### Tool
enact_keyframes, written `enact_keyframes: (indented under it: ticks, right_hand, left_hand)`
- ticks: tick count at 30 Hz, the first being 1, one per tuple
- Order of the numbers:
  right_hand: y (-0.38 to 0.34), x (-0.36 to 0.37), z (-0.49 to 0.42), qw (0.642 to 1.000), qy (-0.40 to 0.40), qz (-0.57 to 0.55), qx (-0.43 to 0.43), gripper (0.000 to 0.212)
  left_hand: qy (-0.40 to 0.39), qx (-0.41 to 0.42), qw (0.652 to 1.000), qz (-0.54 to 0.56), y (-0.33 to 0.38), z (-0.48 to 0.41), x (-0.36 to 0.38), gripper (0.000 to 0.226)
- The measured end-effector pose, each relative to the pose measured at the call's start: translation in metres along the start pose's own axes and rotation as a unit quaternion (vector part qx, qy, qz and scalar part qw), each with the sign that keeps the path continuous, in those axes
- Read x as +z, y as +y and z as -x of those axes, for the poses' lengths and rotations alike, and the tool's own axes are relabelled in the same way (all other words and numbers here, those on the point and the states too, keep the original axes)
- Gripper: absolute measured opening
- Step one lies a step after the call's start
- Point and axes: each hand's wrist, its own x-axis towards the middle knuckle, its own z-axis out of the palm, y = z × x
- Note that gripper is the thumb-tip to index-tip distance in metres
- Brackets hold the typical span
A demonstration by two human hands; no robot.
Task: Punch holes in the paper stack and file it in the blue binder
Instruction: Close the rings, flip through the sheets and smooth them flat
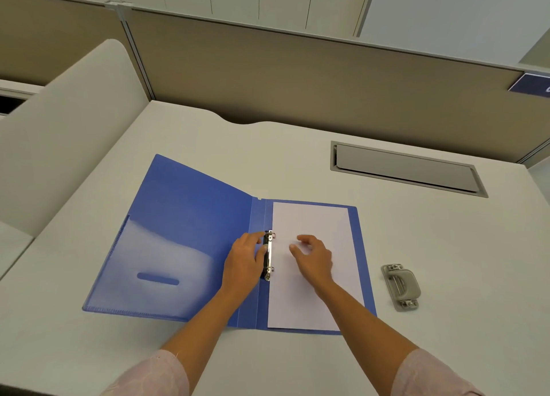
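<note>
The blue binder (184,235) lies open and flat on the desk. A white paper stack (312,217) rests on its right half, its left edge threaded on the metal ring clip (269,254) by the spine. My left hand (245,261) lies on the spine with its fingertips touching the clip. Over the paper hovers my right hand (314,255), fingers spread and curled, holding nothing. A grey hole punch (400,285) sits on the desk to the right of the binder, apart from both hands.
The white desk (446,247) has a grey cable hatch (407,168) at the back right. Beige partition walls (297,77) close off the back, and a white curved divider (68,133) stands on the left.
</note>
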Motion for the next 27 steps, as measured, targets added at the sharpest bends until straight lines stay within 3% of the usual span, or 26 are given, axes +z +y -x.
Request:
enact_keyframes:
  ticks: [4, 8, 11, 16, 22, 27]
  right_hand:
    - [0.035, -0.024, 0.032, 0.993, 0.033, 0.116, -0.019, 0.067]
    - [0.077, -0.023, 0.079, 0.976, 0.034, 0.212, -0.037, 0.095]
    - [0.098, -0.017, 0.103, 0.970, 0.038, 0.238, -0.011, 0.102]
    - [0.102, -0.017, 0.106, 0.968, 0.042, 0.244, 0.036, 0.103]
    - [0.084, -0.022, 0.095, 0.976, 0.048, 0.207, 0.036, 0.103]
    - [0.075, -0.035, 0.095, 0.977, 0.096, 0.163, 0.094, 0.113]
  left_hand:
    - [0.007, 0.124, 0.991, -0.046, 0.008, 0.039, 0.000, 0.026]
    - [-0.087, 0.212, 0.970, -0.084, -0.001, 0.081, 0.011, 0.048]
    - [-0.168, 0.196, 0.954, -0.152, -0.017, 0.101, 0.022, 0.069]
    - [-0.188, 0.191, 0.931, -0.246, -0.031, 0.098, 0.020, 0.073]
    - [-0.229, 0.178, 0.921, -0.261, -0.032, 0.079, 0.019, 0.075]
    - [-0.238, 0.178, 0.919, -0.257, -0.034, 0.075, 0.020, 0.078]
